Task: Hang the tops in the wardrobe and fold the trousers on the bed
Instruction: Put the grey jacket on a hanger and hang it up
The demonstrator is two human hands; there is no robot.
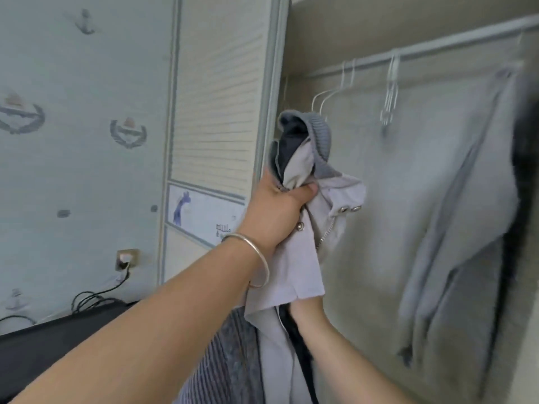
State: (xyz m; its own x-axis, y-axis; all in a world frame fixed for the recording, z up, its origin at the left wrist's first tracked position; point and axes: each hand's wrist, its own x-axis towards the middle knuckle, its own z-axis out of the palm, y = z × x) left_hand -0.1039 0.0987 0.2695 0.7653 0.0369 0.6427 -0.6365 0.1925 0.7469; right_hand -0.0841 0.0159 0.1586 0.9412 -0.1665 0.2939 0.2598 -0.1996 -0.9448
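Observation:
A light grey jacket (303,263) with a ribbed grey collar, metal snaps and a zip is held up in front of the open wardrobe. My left hand (277,208), with a silver bangle on the wrist, grips it bunched just below the collar. My right hand (306,310) reaches up under the jacket's fabric; its fingers are hidden inside. A grey garment (455,199) hangs from the wardrobe rail (437,46) to the right. White empty hangers (329,94) and a bunch of several more hangers (389,94) hang on the rail.
The wardrobe's slatted sliding door (215,97) stands to the left of the opening. A wallpapered wall holds a socket (127,259) with black cables. A dark surface (43,345) lies at the lower left. A dark item hangs at the far right edge (525,156).

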